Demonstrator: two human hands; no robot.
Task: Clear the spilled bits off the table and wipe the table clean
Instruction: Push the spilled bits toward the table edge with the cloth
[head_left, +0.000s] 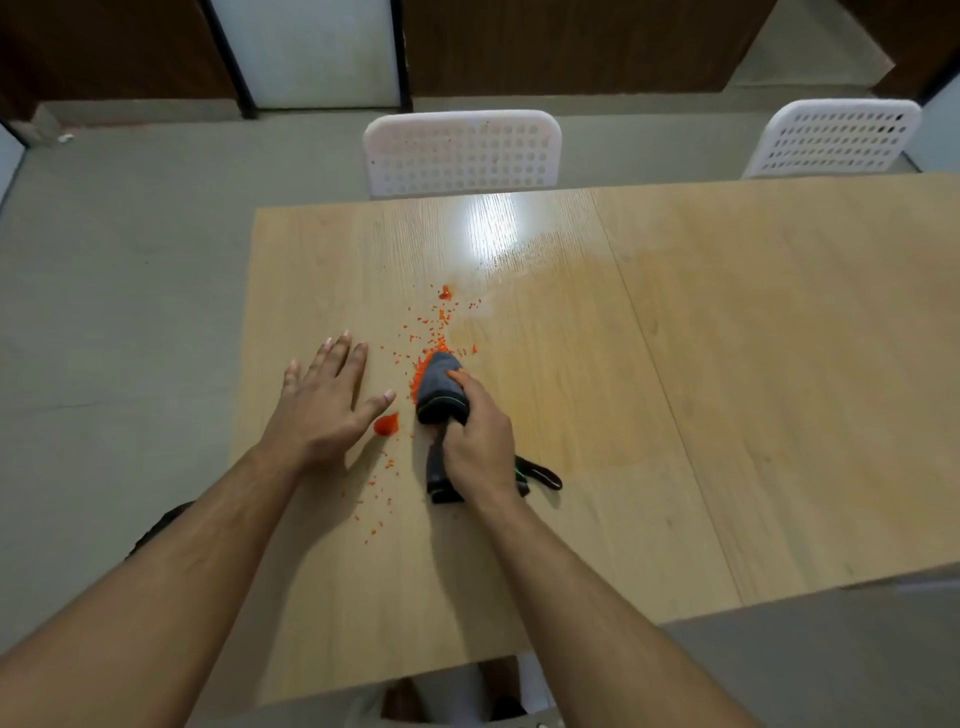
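Observation:
Small orange bits (434, 325) lie scattered across the middle of the wooden table (675, 364), with more near my wrists. A larger orange scrap (386, 424) sits by my left thumb, another (445, 294) at the far end of the spill. My right hand (480, 436) grips a grey cloth (439, 384) with dark edging, its bunched front end pressed against a heap of bits. A tail of the cloth trails out behind my wrist. My left hand (324, 400) lies flat on the table, fingers spread, just left of the spill.
Two white perforated chairs stand at the table's far side, one (462, 150) straight ahead, one (836, 137) at the right. The table's left edge (244, 364) runs close beside my left hand. Grey floor lies beyond it.

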